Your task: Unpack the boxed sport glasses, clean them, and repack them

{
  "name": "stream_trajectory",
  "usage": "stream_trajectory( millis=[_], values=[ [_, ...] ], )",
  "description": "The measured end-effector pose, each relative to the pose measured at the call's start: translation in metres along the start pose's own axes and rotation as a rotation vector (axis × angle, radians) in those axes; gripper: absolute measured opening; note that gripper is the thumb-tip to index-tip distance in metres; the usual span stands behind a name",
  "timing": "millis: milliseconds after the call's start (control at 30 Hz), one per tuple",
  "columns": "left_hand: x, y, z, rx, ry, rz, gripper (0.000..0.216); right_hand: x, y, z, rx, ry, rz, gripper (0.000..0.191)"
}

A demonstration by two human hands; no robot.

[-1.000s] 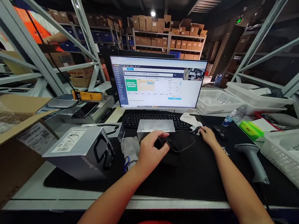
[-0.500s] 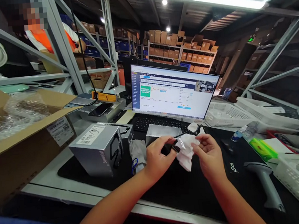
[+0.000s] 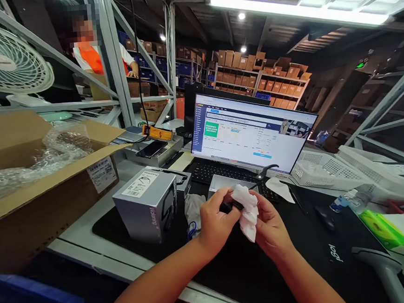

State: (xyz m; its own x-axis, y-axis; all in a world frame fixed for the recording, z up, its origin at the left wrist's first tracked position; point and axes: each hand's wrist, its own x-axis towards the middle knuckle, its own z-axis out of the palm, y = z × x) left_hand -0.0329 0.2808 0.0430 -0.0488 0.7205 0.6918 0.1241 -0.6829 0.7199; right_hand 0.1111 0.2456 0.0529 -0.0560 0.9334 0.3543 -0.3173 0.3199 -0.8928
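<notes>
Above the black desk mat [image 3: 233,279], my left hand [image 3: 216,220] is closed on a dark piece of what looks like a black headset, mostly hidden by fingers and tissue. My right hand [image 3: 272,225] pinches a crumpled white tissue [image 3: 248,213] against that piece. Just beyond, a curved black end [image 3: 268,170] sticks out; whether it joins the held piece is hidden. An open silver box [image 3: 222,183] sits behind my hands. On the left stand a grey product box [image 3: 135,222] with a headset picture and a grey pouch [image 3: 195,212] with a blue cord.
A monitor [image 3: 249,133] and keyboard [image 3: 203,170] stand ahead. To the right are a mouse [image 3: 324,219], a barcode scanner [image 3: 382,265], a small bottle [image 3: 341,203] and white baskets [image 3: 315,170]. A carton [image 3: 62,204] holds bubble wrap at left. Behind the frame is another person [image 3: 91,57].
My hands have come closer together, and the tissue is now bunched upright against the dark piece. The curved black end shows farther from my right hand. The whole view has shifted left.
</notes>
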Motion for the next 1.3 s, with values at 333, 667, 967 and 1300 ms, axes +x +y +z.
stream_trajectory(
  millis=[333,667,967,1300],
  values=[
    [0.003,-0.003,0.000,0.200,0.017,0.168,0.034,-0.004,0.003,-0.003,-0.242,0.086,-0.022,0.062],
    [0.003,-0.006,-0.001,0.476,-0.114,0.463,0.031,0.000,0.000,0.012,0.122,0.397,0.028,0.059],
    [0.007,0.005,-0.005,0.334,-0.143,0.533,0.033,0.004,-0.023,-0.004,0.121,0.253,0.106,0.068],
    [0.003,-0.003,-0.002,0.175,-0.032,0.200,0.037,-0.001,-0.007,0.001,0.100,0.105,0.099,0.058]
  ],
)
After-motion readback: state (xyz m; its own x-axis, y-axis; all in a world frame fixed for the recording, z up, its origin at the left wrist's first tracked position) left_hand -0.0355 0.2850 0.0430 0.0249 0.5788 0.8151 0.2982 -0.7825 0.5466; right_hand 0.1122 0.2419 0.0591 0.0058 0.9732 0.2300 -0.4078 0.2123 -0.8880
